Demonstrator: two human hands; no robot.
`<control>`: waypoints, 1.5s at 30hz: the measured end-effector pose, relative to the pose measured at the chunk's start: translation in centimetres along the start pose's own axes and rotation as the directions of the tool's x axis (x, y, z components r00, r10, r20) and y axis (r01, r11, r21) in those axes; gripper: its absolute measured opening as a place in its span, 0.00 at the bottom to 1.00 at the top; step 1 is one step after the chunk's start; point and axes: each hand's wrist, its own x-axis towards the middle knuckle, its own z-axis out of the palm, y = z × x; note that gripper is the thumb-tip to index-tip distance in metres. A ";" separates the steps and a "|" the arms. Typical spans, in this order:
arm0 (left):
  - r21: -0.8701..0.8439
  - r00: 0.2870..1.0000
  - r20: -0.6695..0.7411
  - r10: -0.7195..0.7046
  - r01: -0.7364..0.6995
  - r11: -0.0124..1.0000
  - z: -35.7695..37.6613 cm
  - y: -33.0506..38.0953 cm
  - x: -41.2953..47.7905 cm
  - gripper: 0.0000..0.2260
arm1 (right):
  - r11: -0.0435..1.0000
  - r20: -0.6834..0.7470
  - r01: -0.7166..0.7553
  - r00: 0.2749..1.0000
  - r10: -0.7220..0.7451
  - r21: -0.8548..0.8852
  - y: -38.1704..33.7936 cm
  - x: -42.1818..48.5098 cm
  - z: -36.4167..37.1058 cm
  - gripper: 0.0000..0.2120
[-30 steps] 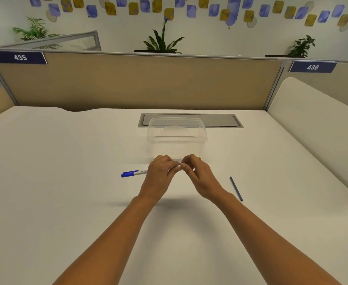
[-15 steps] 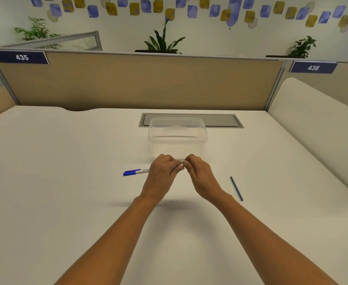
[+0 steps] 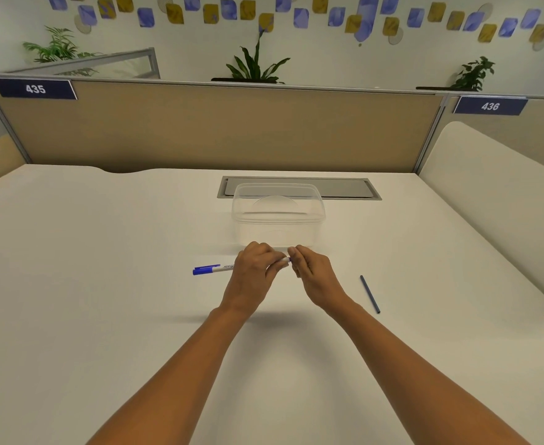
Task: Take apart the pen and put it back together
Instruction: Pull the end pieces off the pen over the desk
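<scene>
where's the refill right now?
Head view: the thin dark refill lies loose on the white desk, right of the right hand, untouched.

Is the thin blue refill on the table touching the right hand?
Apart. In the head view the refill lies beyond the right hand, with bare table between.

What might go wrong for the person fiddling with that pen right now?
The right hand seems to pinch a tiny piece at the end of the pen, which the left hand holds; it might slip and drop onto the table. The thin blue refill lies loose to the right, where a forearm could nudge it away.
</scene>
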 end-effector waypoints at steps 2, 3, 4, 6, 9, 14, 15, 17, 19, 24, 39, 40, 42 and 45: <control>-0.008 1.000 -0.002 -0.014 0.014 1.000 0.0 -0.2 0.0 0.08 | 0.999 0.020 -0.021 1.000 0.020 0.038 0.0 -0.2 -0.1 0.17; -0.010 1.000 -0.004 -0.022 0.022 1.000 0.0 -0.4 0.0 0.07 | 0.998 0.026 -0.026 0.999 0.025 0.056 0.1 -0.2 -0.2 0.16; -0.009 1.000 -0.007 -0.028 0.028 1.000 0.0 -0.5 0.0 0.07 | 0.997 0.031 -0.025 0.999 0.023 0.067 0.0 -0.4 -0.3 0.15; -0.002 0.999 -0.016 -0.030 0.030 1.000 -0.1 -0.8 0.0 0.06 | 0.998 0.046 -0.006 0.999 0.004 0.061 0.0 -0.5 -0.6 0.11; 0.004 0.999 -0.016 -0.031 0.031 1.000 -0.2 -0.9 0.0 0.04 | 0.999 0.078 0.048 0.996 -0.048 0.004 0.0 -0.5 -0.7 0.07; -0.001 0.999 -0.009 -0.041 0.041 0.999 0.0 -0.8 0.1 0.04 | 0.993 0.083 0.087 0.993 -0.080 -0.086 -0.3 -0.5 -0.6 0.07; -0.003 0.999 -0.010 -0.039 0.039 0.999 -0.1 -0.7 0.1 0.03 | 0.991 0.079 0.092 0.993 -0.084 -0.098 -0.3 -0.4 -0.6 0.07; -0.006 1.000 -0.011 -0.024 0.024 1.000 -0.1 -0.7 0.1 0.04 | 0.989 0.077 0.098 0.993 -0.090 -0.108 -0.3 -0.5 -0.7 0.06; -0.011 1.000 -0.012 -0.011 0.011 1.000 -0.2 -0.6 0.1 0.06 | 0.989 0.081 0.101 0.992 -0.093 -0.106 -0.2 -0.5 -0.7 0.07; -0.018 1.000 0.001 -0.010 0.010 1.000 -0.1 -0.8 -0.2 0.09 | 0.982 0.109 0.136 0.986 -0.123 -0.127 0.0 -0.7 -0.8 0.10; -0.030 1.000 0.019 -0.011 0.012 0.999 0.1 -0.4 -0.4 0.09 | 1.000 0.081 -0.002 0.997 -0.001 0.031 0.2 -0.4 -0.1 0.16; -0.029 1.000 0.017 -0.010 0.011 1.000 0.1 -0.4 -0.4 0.09 | 0.999 0.074 -0.020 0.997 0.016 0.050 0.3 -0.4 -0.1 0.17; -0.031 1.000 0.008 -0.007 0.007 0.999 0.2 -0.3 -0.3 0.09 | 0.996 0.053 -0.048 0.998 0.044 0.073 0.4 -0.4 0.0 0.17; -0.033 1.000 0.002 -0.002 0.002 0.999 0.4 0.0 -0.2 0.09 | 0.990 0.006 -0.070 0.998 0.070 0.123 0.2 -0.4 0.1 0.20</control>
